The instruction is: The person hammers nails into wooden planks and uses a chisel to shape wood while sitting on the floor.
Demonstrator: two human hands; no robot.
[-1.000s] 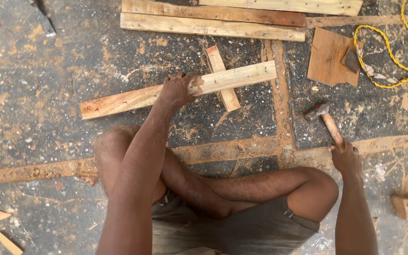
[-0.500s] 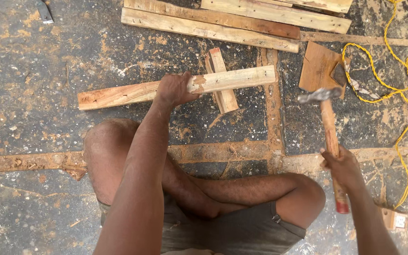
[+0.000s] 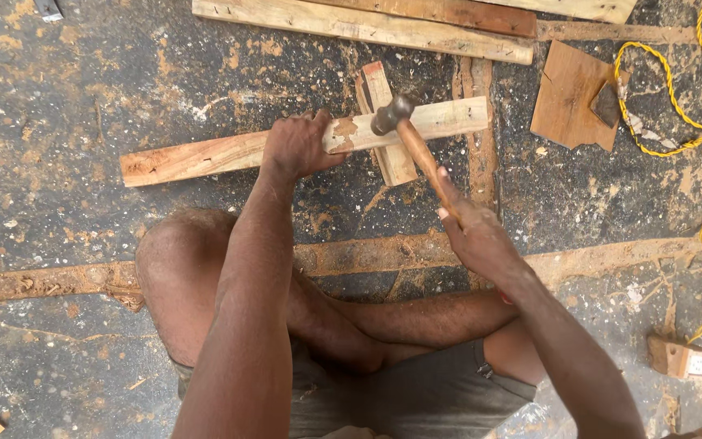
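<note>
My left hand (image 3: 296, 146) presses down on a long pale wooden plank (image 3: 205, 156) that lies across the floor and over a shorter upright wood piece (image 3: 390, 158). My right hand (image 3: 477, 236) grips the wooden handle of a hammer (image 3: 416, 146). Its metal head (image 3: 390, 114) sits on the plank just right of my left hand, where the two pieces cross. I sit cross-legged on the floor, my knees below the plank.
Several long boards (image 3: 367, 24) lie along the top. A flat brown wood square (image 3: 570, 97) and a yellow rope (image 3: 692, 138) are at the right. A small wood block (image 3: 676, 356) sits at lower right. Sawdust covers the dark floor.
My right hand picked up the hammer from the floor at the right and swung it left; its head now rests on the plank. My left hand stayed on the plank.
</note>
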